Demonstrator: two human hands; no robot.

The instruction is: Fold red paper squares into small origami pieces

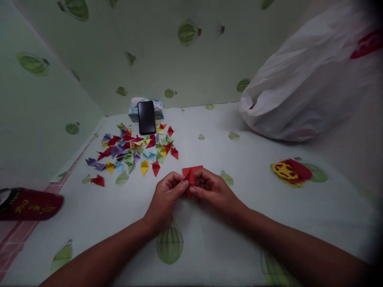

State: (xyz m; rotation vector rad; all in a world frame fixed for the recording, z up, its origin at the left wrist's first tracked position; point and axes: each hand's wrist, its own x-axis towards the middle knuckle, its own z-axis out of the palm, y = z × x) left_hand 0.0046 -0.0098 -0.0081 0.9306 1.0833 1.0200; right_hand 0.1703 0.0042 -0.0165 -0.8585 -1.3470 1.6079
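In the head view, a small piece of folded red origami paper [189, 177] is pinched between my two hands. My left hand [168, 191] grips its left side with thumb and fingertips. From the right, my right hand [214, 189] closes on it with thumb and curled fingers. Just behind the fingers shows a flat red square of paper [197, 168]; whether it lies on the table or joins the folded piece, I cannot tell. Several finished-looking paper cranes [128, 149] in many colours spread beyond my left hand, a red one [98, 180] apart from them at the near left.
A black phone [146, 117] leans on a tissue box [158, 109] at the back. The red can [32, 204] is at the left edge. To the right are a bulging white plastic bag [284, 87] and yellow and red paper cut-outs [291, 171] on the balloon-patterned table covering [209, 139].
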